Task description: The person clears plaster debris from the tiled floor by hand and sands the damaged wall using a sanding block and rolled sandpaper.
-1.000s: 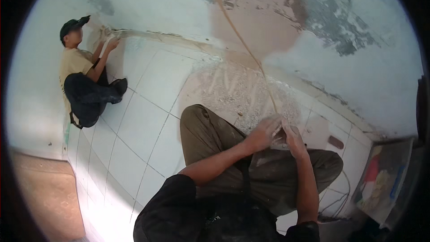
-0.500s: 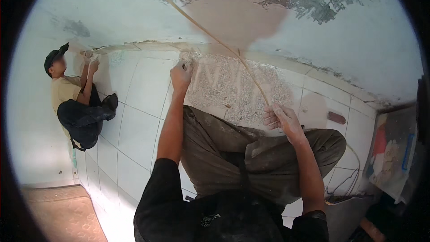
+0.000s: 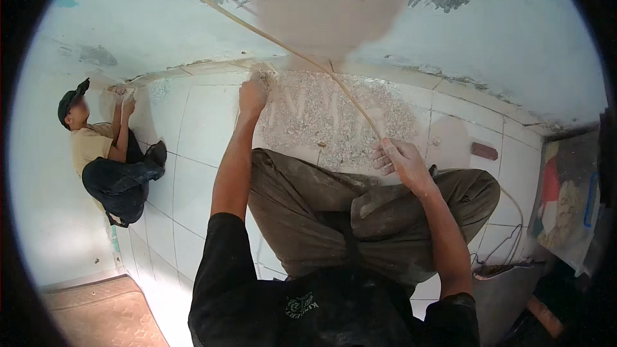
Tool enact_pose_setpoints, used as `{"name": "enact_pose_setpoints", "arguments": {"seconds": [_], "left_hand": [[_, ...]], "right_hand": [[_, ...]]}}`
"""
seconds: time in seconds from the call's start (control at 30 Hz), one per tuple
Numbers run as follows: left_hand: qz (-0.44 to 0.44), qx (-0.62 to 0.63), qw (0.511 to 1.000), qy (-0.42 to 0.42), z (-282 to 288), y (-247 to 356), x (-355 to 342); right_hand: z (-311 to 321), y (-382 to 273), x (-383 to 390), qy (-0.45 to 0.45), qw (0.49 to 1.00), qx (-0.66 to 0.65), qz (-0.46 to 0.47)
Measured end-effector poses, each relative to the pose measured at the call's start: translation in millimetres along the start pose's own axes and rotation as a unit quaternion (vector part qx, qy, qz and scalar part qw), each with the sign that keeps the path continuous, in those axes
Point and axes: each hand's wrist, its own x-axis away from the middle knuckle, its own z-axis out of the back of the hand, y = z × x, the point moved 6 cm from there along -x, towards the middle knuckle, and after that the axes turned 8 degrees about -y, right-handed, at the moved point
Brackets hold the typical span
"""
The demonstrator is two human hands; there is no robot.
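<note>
My left hand (image 3: 253, 95) is closed in a fist against the chipped floor edge at the foot of the wall (image 3: 193, 32). What its fingers hold is hidden. From there a patch of pale broken rubble and dust (image 3: 302, 122) spreads over the floor in front of my crossed legs. Over by my right knee, my right hand (image 3: 403, 162) pinches a thin yellowish cord (image 3: 283, 43) between thumb and forefinger, the other fingers loosely stretched. The cord slants up to the left past the wall.
A reddish-brown block (image 3: 484, 151) lies on the white tiles (image 3: 205, 154) at the right. Beyond it are a bent wire (image 3: 511, 244) and a clear plastic box (image 3: 569, 196). Another person (image 3: 96, 144) sits at the far left; a brownish mat (image 3: 96, 305) lies nearer.
My left fist has turned and pressed a little closer to the wall edge. The cord's upper part has swung left. My right hand keeps its hold, and the whole view has shifted slightly.
</note>
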Motion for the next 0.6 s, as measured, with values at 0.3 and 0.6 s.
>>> {"name": "enact_pose_setpoints", "arguments": {"seconds": [0.3,0.6], "left_hand": [[-0.056,-0.028,0.998,-0.001,7,-2,68],[-0.106,-0.061,0.992,0.012,10,-2,81]], "right_hand": [[2,1,-1,0.039,0.999,-0.01,0.027],[9,1,-1,0.078,0.992,0.072,0.071]]}}
